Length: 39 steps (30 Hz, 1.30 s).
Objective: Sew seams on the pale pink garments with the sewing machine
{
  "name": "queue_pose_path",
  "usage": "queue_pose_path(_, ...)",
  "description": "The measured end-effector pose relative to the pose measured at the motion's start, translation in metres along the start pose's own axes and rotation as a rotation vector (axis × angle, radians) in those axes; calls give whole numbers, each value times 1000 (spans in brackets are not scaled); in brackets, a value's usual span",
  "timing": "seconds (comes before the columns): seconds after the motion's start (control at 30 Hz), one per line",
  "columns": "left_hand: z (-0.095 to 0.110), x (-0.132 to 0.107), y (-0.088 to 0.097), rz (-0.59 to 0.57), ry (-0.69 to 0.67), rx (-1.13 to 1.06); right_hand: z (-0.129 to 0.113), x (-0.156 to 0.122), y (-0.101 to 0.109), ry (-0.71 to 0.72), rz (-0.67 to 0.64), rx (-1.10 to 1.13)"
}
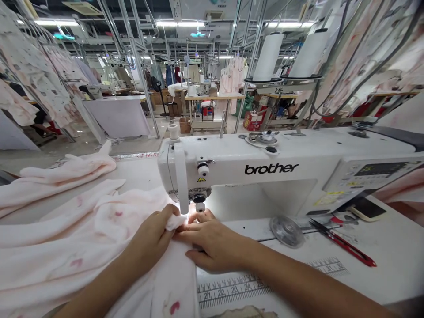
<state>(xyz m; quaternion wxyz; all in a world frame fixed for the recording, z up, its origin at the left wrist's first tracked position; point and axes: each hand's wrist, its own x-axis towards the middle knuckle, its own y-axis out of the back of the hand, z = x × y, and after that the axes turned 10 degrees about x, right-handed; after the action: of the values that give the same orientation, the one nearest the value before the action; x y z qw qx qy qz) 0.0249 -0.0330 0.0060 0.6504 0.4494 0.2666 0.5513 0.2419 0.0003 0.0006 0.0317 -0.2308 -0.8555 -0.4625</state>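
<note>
A pale pink fabric (115, 229) with darker pink spots spreads over the left of the sewing table and runs up to the sewing machine (232, 154). My left hand (154, 232) is closed, pinching a bunched fold of this fabric just left of the needle area. Close beside it, my right hand (215, 243) lies on the cloth with its fingers stretched forward under the machine head. The needle and presser foot are hidden behind the machine head and my fingers. A small lamp lights the spot brightly.
On the table to the right lie a clear round plastic case (286, 231), red-handled thread snips (344, 243) and a phone (368, 208). A printed ruler (235, 289) runs along the front. Two white thread cones (269, 57) stand behind the machine. Garments hang at both sides.
</note>
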Motion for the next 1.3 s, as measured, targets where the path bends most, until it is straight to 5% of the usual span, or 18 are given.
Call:
queue_pose_path(0.2,5,1,10,-66,58,-46,9,-12,7,274,-77,-218)
queue_pose_path(0.47,4,-2,11,35,-505,389,4,-13,-1,368,-50,-389)
queue_pose_path(0.6,6,-5,8,92,-644,519,5,-14,-7,350,-58,-397)
queue_pose_path(0.8,8,-4,3,156,-600,494,10,-17,-8,329,-16,-352)
queue_pose_path(1.13,-3,-11,10,-52,-508,257,8,-17,-4,327,-76,-385)
queue_pose_path(1.3,-4,-8,16,-147,-222,29,8,-18,-3,290,-130,-351)
